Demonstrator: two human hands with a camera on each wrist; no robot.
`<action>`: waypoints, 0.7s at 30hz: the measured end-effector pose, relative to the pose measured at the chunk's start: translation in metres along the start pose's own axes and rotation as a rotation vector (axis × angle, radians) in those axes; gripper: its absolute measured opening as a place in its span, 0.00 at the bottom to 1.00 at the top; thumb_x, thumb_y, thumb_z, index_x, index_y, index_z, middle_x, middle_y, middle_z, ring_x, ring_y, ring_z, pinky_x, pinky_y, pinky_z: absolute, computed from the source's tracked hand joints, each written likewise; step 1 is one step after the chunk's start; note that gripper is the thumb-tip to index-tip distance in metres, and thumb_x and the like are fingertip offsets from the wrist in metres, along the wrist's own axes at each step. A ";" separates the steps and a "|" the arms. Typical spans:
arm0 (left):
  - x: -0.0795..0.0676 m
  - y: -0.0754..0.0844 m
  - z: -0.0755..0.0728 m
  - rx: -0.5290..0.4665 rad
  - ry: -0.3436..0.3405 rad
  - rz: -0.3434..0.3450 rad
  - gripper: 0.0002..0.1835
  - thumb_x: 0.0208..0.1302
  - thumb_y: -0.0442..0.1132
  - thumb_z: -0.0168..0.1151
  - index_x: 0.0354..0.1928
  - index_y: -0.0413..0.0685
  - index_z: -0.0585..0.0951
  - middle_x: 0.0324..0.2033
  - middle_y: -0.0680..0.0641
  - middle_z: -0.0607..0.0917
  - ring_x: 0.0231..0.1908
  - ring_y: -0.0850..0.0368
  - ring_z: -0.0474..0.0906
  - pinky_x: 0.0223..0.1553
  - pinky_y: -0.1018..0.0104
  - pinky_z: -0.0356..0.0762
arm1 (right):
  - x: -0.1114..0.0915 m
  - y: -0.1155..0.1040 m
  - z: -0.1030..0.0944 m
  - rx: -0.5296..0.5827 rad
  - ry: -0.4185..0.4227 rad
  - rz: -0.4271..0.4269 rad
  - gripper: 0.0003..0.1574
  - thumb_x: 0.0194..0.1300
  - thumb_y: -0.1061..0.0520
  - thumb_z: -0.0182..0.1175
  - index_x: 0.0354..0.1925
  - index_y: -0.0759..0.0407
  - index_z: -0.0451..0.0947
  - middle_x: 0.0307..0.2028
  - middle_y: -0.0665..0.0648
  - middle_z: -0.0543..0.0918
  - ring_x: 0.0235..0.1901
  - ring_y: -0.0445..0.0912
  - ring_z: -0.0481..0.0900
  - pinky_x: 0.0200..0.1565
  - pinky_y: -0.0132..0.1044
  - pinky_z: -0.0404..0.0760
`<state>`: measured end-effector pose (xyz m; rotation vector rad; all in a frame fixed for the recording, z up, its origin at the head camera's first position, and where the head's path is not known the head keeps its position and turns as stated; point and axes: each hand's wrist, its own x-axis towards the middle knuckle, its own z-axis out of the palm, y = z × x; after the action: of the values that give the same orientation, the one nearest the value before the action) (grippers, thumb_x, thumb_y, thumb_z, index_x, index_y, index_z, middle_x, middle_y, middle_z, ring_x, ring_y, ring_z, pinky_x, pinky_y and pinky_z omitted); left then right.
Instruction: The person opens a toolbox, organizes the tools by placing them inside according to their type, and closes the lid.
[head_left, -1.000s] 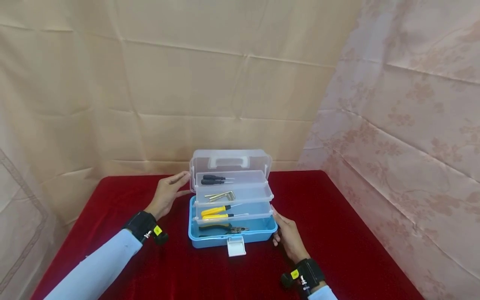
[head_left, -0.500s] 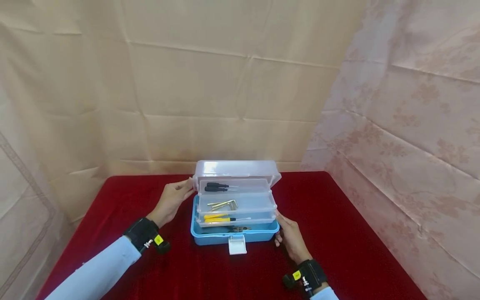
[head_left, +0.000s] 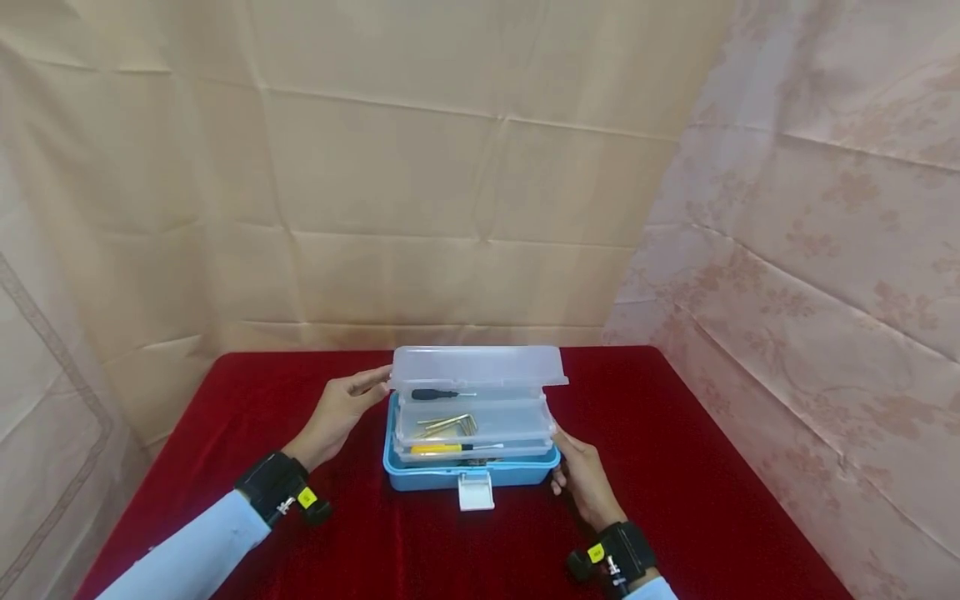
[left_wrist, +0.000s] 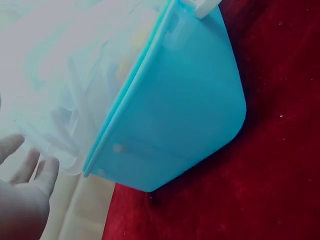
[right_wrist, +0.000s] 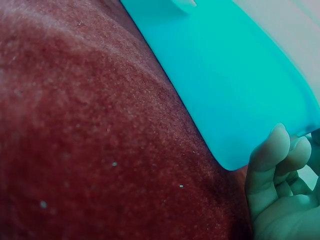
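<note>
A blue toolbox (head_left: 435, 481) stands on the red cloth, its translucent lid (head_left: 480, 367) half lowered over the stepped trays (head_left: 491, 419). A black-handled screwdriver (head_left: 435, 394), several brass-coloured hex keys (head_left: 450, 426) and a yellow-handled screwdriver (head_left: 438, 448) lie in the trays. What lies at the bottom is mostly hidden. My left hand (head_left: 341, 414) touches the lid's left edge, its fingers extended; the left wrist view shows those fingers (left_wrist: 47, 175) beside the clear plastic. At the right end of the box, my right hand (head_left: 587, 479) rests its fingertips (right_wrist: 280, 142) against the blue wall.
A white latch (head_left: 476, 492) hangs down at the front of the box. Red cloth (head_left: 330, 542) covers the table, whose far edge meets a beige curtain (head_left: 450, 167). A pink floral curtain (head_left: 810, 292) runs along the right side.
The lid has swung forward and down from upright, and the trays have folded back and lower with it. My left hand has followed the lid's edge. My right hand stays at the box's right end.
</note>
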<state>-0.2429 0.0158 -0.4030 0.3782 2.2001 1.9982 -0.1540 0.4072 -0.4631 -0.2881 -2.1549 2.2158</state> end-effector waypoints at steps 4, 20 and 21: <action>-0.007 -0.003 -0.003 -0.021 -0.071 0.042 0.34 0.58 0.53 0.68 0.67 0.53 0.74 0.63 0.47 0.75 0.62 0.47 0.71 0.57 0.53 0.69 | 0.002 0.000 -0.002 -0.018 -0.014 0.005 0.31 0.64 0.32 0.57 0.60 0.43 0.79 0.18 0.57 0.67 0.14 0.44 0.64 0.19 0.34 0.70; -0.021 -0.024 -0.002 0.132 -0.170 0.125 0.38 0.53 0.51 0.72 0.69 0.67 0.71 0.67 0.54 0.70 0.63 0.49 0.70 0.50 0.63 0.75 | -0.004 -0.006 -0.013 0.100 -0.122 0.040 0.44 0.69 0.25 0.42 0.47 0.65 0.73 0.28 0.60 0.69 0.19 0.46 0.63 0.24 0.40 0.76; -0.022 -0.025 -0.002 0.145 -0.176 0.134 0.38 0.54 0.51 0.72 0.69 0.67 0.70 0.67 0.54 0.70 0.64 0.49 0.70 0.50 0.63 0.75 | -0.005 -0.007 -0.013 0.090 -0.125 0.038 0.45 0.69 0.25 0.42 0.48 0.65 0.73 0.28 0.60 0.69 0.20 0.46 0.64 0.24 0.40 0.76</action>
<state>-0.2249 0.0061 -0.4288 0.7085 2.2675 1.7917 -0.1478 0.4198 -0.4558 -0.1932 -2.1176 2.4044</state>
